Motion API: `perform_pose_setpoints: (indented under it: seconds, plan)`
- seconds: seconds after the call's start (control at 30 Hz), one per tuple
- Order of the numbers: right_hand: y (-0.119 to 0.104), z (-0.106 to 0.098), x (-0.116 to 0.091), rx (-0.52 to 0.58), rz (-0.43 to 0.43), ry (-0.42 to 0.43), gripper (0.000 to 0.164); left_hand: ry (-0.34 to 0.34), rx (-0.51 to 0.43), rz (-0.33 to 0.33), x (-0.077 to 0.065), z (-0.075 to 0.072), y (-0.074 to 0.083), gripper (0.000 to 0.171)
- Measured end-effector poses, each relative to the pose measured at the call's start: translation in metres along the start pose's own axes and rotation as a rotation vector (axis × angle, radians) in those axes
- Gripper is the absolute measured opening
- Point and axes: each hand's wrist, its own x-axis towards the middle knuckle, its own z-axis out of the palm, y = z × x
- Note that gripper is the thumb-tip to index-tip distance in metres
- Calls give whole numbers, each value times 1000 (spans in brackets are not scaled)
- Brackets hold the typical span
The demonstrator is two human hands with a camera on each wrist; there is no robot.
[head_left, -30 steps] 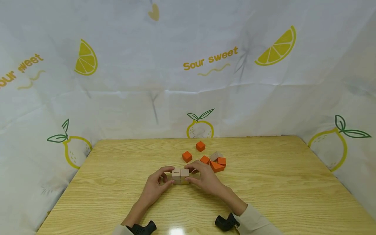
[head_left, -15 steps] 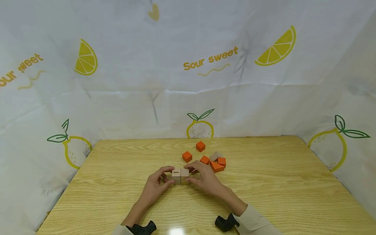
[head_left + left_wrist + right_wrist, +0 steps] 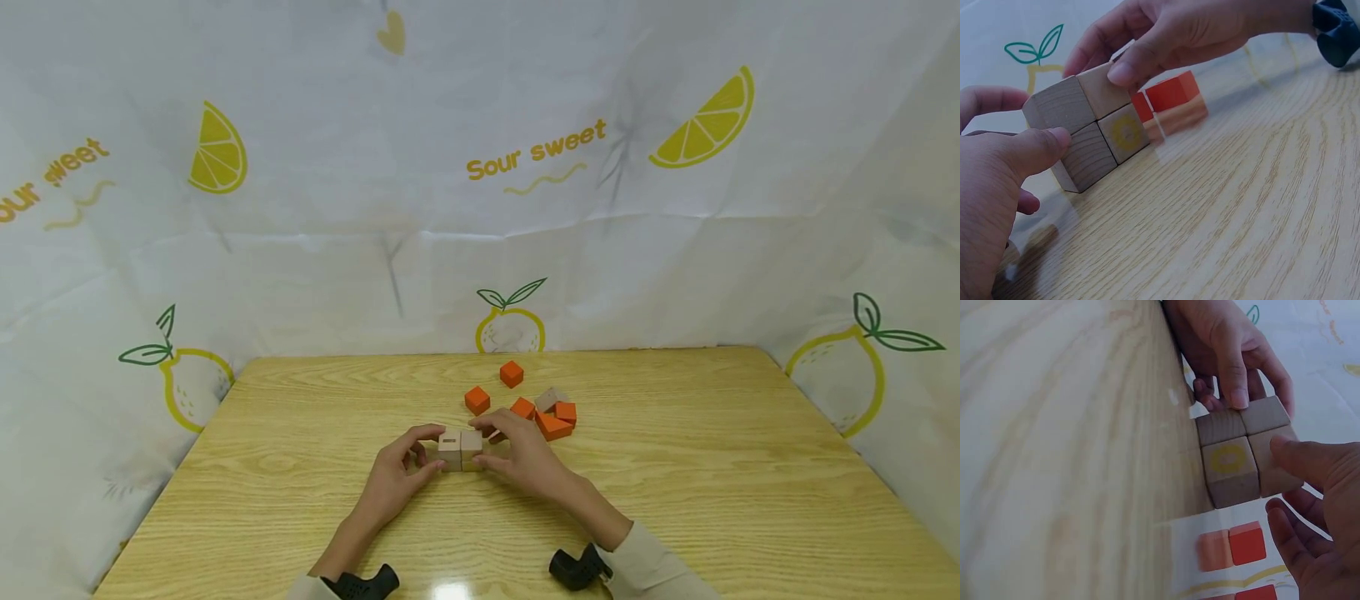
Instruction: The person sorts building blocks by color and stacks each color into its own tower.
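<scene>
Bench (image 3: pixel 712 467), wood-grain. Between its side edges: wooden blocks (image 3: pixel 454 456), stacked; likely light, stiff; best held by outer faces. Left hand (image 3: pixel 399 473), right hand (image 3: pixel 529 454): pinching opposite ends.

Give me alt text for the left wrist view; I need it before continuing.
A person's left-hand grip and right-hand grip hold a two-by-two square of wooden blocks from either side on a wood-grain table. The lower right block bears a faded yellow mark. Red-orange blocks sit behind, to the right.
</scene>
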Motion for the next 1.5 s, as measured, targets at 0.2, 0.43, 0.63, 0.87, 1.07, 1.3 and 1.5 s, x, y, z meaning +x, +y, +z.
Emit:
perform_pose_setpoints:
  seconds: [0.2, 0.43, 0.63, 0.87, 1.07, 1.3, 1.5]
  plan:
    - [-2, -12, 0, 23, 4, 46, 40, 18, -6, 9, 0, 3, -1, 46]
    - [1, -25, 3, 21, 40, 117, 36, 23, -3, 31, 1, -3, 30, 44]
    - [8, -40, 2, 31, 36, 181, 33, 15, -26, 42, 2, -6, 38, 42]
    - [17, -52, -5, -5, 51, 225, 36, 10, -32, 34, 2, -6, 37, 42]
    - [26, -60, -14, -36, 88, 238, 33, 7, -29, 25, 1, -6, 36, 42]
    - [34, -68, -21, -73, 83, 280, 30, 6, -28, 15, 1, -7, 35, 42]
    - [42, -70, -26, -84, 92, 276, 32, 7, -28, 16, 1, -6, 36, 42]
